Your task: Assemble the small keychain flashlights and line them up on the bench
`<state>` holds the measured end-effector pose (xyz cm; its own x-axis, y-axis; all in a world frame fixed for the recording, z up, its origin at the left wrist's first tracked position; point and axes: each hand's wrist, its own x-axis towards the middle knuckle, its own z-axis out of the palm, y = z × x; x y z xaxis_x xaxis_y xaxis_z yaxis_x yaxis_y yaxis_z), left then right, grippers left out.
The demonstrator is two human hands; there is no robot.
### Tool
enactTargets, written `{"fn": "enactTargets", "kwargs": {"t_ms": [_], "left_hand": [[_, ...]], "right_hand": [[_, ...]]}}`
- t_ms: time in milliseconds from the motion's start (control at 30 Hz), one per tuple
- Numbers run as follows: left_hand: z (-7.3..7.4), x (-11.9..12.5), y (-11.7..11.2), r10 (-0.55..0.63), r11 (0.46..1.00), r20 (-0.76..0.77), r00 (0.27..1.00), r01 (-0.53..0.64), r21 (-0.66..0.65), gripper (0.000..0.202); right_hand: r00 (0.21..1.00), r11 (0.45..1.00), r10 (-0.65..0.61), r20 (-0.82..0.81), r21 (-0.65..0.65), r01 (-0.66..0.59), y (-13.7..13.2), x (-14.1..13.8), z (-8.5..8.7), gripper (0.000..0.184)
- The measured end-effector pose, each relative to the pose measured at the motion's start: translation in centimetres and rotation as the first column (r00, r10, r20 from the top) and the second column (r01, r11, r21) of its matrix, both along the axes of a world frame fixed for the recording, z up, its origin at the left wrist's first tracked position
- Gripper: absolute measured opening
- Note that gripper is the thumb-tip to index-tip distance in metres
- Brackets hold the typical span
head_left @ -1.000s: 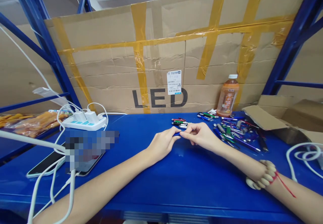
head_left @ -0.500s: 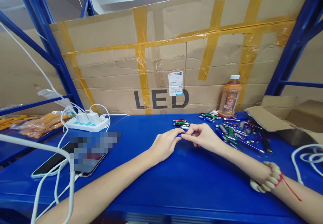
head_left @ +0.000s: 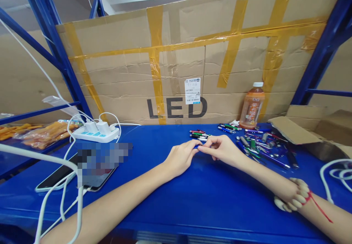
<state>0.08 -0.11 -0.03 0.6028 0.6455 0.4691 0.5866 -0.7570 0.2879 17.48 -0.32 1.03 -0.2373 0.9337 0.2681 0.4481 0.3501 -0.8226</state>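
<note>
My left hand (head_left: 181, 156) and my right hand (head_left: 222, 148) meet over the middle of the blue table (head_left: 198, 200). Both pinch a small blue pen-like item (head_left: 197, 147) between their fingertips; most of it is hidden by the fingers. Just behind the hands lies a small group of pens (head_left: 198, 134). A larger pile of coloured pens and parts (head_left: 261, 147) is spread to the right of my right hand. A bead bracelet with a red string (head_left: 293, 198) sits on my right wrist.
A taped cardboard sheet marked LED (head_left: 178, 68) closes the back. An orange drink bottle (head_left: 251, 105) stands at the back right beside an open cardboard box (head_left: 308, 130). A white power strip (head_left: 96, 134), white cables and phones (head_left: 90, 178) lie at left. Blue rack posts frame both sides.
The hands stay together on the small blue item, with only slight finger movement. The view has shifted a little.
</note>
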Motion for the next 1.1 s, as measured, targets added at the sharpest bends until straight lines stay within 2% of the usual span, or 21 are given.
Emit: {"fn": "enactTargets", "kwargs": {"t_ms": [667, 1100], "left_hand": [[-0.16, -0.03, 0.10, 0.002, 1.000, -0.012, 1.000, -0.003, -0.006, 0.022], [0.23, 0.02, -0.19, 0.005, 0.999, -0.022, 1.000, -0.006, -0.038, 0.021]], "right_hand": [[1.000, 1.000, 0.000, 0.000, 0.000, 0.000, 0.35, 0.04, -0.36, 0.035], [1.000, 1.000, 0.018, 0.011, -0.018, -0.017, 0.16, 0.16, -0.19, 0.035]]}}
